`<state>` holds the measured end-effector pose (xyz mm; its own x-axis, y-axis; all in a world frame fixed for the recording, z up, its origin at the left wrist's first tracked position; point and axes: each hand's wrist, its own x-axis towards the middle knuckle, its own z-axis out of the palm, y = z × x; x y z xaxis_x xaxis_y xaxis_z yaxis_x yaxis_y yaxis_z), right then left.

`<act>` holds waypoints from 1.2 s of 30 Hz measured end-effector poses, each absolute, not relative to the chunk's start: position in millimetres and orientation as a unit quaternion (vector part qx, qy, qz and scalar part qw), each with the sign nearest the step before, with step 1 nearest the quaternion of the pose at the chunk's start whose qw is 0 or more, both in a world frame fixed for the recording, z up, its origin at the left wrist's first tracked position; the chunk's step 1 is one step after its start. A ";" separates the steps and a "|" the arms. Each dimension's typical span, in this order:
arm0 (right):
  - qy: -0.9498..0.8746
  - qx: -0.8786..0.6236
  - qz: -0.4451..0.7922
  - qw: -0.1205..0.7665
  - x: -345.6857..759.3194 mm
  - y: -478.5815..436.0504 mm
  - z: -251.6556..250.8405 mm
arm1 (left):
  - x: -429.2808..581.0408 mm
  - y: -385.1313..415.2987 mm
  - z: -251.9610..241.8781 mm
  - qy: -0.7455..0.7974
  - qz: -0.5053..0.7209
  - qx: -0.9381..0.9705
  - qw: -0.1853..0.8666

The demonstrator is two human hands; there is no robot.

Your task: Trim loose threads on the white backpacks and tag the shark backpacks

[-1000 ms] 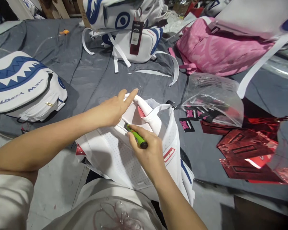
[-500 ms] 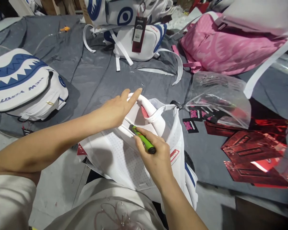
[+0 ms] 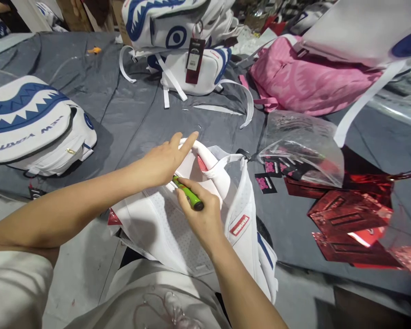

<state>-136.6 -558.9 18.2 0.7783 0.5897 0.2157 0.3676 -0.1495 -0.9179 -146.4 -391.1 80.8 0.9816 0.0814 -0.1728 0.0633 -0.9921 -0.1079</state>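
A white backpack [image 3: 164, 224] lies back-side up at the near table edge, against my body. My left hand [image 3: 164, 157] rests flat on its top near the white carry handle [image 3: 208, 157], fingers stretched out and touching the fabric. My right hand [image 3: 200, 214] is closed round a green lighter [image 3: 188, 194], whose tip points at the seam just under my left hand. White mesh straps [image 3: 243, 201] with a red label run down the backpack's right side.
A white-and-blue shark-mouth backpack [image 3: 34, 125] lies at left on the grey table cover [image 3: 130, 114]. More white backpacks [image 3: 192, 59] and a pink one [image 3: 304, 80] sit at the back. A clear plastic bag [image 3: 301, 144] with tags and red foil bags [image 3: 352, 219] lie at right.
My right hand has shifted the green lighter slightly left, closer to my left hand. The left hand stays on the backpack top. The view has shifted slightly.
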 end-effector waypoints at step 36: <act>-0.347 -0.803 0.049 0.481 -134.1 -573.8 18.9 | -138.1 -393.5 86.2 -0.048 0.125 -0.990 0.049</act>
<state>-134.1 -573.8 18.9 0.7541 0.6050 0.2556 0.5109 -0.2958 -0.8072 -138.1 -393.5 86.2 0.9640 0.1065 -0.2435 0.0820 -0.9907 -0.1085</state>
